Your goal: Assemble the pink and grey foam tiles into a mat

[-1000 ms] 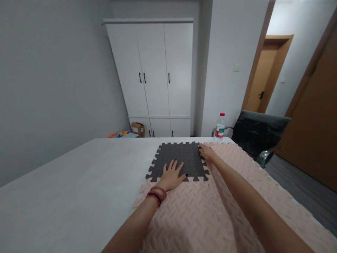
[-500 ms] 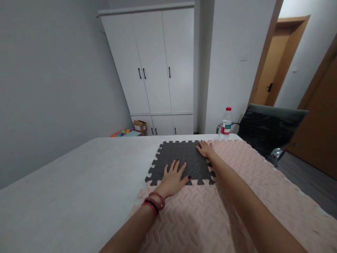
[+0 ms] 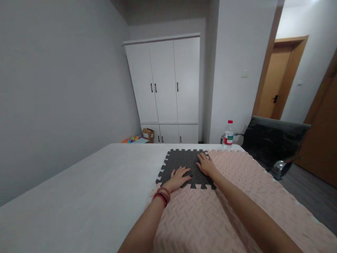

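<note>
A dark grey foam mat tile [image 3: 181,161] with toothed edges lies flat at the far part of the table. Pink foam mat tiles [image 3: 195,218] adjoin its near and right sides. Flat on the near-left part of the grey tile rests my left hand [image 3: 178,178], fingers spread, bracelets on the wrist. My right hand [image 3: 206,165] lies on the grey tile's right side, by the seam with the pink mat, its fingers stretched out. Neither hand grips anything. My forearms hide parts of the pink mat and the right seam.
The white table [image 3: 92,189] stretches to the left. At its far right corner stands a water bottle [image 3: 228,135] with a red cap. Beyond are a black chair [image 3: 273,140], a white cabinet [image 3: 168,80] and a cardboard box [image 3: 148,134].
The camera view has tilted up and shifted. Both hands stay on the grey tile; the right hand has slid slightly nearer and further onto it, away from its far edge.
</note>
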Demonstrator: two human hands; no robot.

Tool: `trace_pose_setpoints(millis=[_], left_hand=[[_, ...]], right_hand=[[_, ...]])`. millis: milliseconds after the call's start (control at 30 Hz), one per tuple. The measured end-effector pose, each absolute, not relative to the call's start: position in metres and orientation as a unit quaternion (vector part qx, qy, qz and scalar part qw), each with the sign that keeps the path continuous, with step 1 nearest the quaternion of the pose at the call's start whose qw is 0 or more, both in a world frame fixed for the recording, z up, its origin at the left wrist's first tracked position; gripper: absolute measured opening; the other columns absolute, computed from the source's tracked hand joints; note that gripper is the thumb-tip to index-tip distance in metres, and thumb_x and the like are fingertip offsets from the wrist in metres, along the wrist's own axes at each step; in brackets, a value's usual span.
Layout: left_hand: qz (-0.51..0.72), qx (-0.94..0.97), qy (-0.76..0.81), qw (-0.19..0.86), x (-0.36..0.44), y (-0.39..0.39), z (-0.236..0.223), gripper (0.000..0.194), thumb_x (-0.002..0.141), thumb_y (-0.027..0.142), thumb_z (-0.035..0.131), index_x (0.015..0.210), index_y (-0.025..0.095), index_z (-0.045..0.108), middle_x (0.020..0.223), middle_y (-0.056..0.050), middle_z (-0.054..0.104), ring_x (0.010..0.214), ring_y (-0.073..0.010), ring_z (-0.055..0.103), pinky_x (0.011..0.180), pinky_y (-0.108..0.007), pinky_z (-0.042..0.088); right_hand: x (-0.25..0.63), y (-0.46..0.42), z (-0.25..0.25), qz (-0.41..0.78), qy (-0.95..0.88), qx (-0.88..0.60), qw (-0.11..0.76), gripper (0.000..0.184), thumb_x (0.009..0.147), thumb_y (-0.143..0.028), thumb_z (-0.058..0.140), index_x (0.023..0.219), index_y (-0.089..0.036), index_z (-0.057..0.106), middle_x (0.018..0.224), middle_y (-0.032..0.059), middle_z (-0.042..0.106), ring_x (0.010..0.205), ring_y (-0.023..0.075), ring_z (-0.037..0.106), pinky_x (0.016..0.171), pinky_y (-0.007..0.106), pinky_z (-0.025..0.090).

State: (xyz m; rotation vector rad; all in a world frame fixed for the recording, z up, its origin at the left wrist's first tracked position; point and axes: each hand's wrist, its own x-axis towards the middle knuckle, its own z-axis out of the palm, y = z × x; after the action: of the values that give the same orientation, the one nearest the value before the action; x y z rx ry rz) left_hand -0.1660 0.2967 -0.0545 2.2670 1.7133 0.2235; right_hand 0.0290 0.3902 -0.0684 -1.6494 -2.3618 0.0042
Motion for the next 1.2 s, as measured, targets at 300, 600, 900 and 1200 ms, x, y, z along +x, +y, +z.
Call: trace_pose_setpoints(millis=[300, 600, 900, 1200], left_hand=[[0.113, 0.744, 0.658, 0.043, -0.200, 0.271, -0.058, 0.060, 0.089, 0.052, 0.037, 0.140, 0.020, 0.029, 0.149, -0.011, 0.026, 0.138, -0.0283, 0.015, 0.110, -0.056, 0.005], [0.049, 0.739, 0.672, 0.009, -0.214, 0.279, -0.076, 0.075, 0.083, 0.067, 0.023, 0.143, 0.022, 0.022, 0.151, -0.009, 0.021, 0.139, -0.0255, 0.012, 0.111, -0.049, 0.011], [0.051, 0.640, 0.761, -0.095, -0.164, 0.237, -0.068, 0.048, 0.087, 0.048, 0.048, 0.123, 0.017, 0.048, 0.132, -0.011, 0.047, 0.121, -0.0268, 0.044, 0.102, -0.053, 0.032], [0.042, 0.630, 0.766, -0.121, -0.155, 0.211, -0.064, 0.048, 0.087, 0.048, 0.047, 0.123, 0.017, 0.049, 0.130, -0.011, 0.049, 0.122, -0.0266, 0.043, 0.102, -0.052, 0.032]], right_hand=[[0.048, 0.291, -0.072, 0.049, -0.822, -0.559, 0.101, 0.069, 0.089, -0.055, 0.019, 0.144, -0.013, 0.025, 0.150, 0.0127, 0.020, 0.137, 0.0230, 0.017, 0.108, 0.041, 0.018], [0.042, 0.283, -0.084, 0.067, -0.813, -0.566, 0.121, 0.075, 0.086, -0.063, 0.015, 0.145, -0.017, 0.019, 0.151, 0.0107, 0.016, 0.139, 0.0231, 0.010, 0.109, 0.042, 0.006], [0.035, 0.255, -0.072, 0.049, -0.762, -0.630, 0.138, 0.075, 0.088, -0.058, 0.017, 0.144, -0.009, 0.022, 0.149, 0.0159, 0.020, 0.139, 0.0255, 0.008, 0.109, 0.045, 0.002], [0.046, 0.240, -0.053, 0.091, -0.775, -0.611, 0.131, 0.072, 0.088, -0.054, 0.021, 0.142, -0.006, 0.025, 0.148, 0.0161, 0.023, 0.138, 0.0247, 0.016, 0.110, 0.046, 0.010]])
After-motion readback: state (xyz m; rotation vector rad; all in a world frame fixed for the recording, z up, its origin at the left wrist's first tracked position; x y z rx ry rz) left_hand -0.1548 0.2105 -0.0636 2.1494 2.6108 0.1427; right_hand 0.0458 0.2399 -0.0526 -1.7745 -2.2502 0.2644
